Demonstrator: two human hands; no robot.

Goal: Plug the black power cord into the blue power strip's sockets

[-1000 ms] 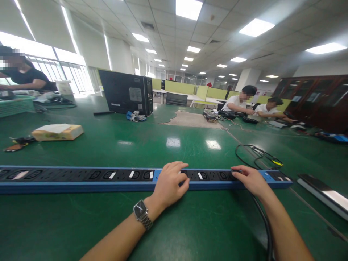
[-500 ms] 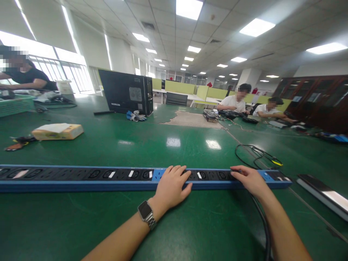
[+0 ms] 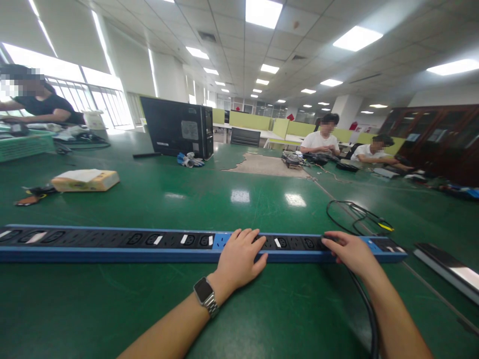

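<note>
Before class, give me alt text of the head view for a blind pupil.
A person's left hand rests on a long blue power strip on a green table. Farther right, the right hand bends over the strip, a black cable trailing below it.

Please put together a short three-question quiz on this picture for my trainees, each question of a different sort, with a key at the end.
1. True or false: the left hand rests palm down over part of the long blue-and-black power strip.

2. Seen from the camera, where does the yellow rectangular pack of white tissues lie?
(a) beyond the power strip
(b) on top of the power strip
(c) nearer than the power strip

3. Fill in: the thick black cable runs up from the bottom edge of the picture to the ____ hand.

Key
1. True.
2. (a).
3. The right hand.
</note>
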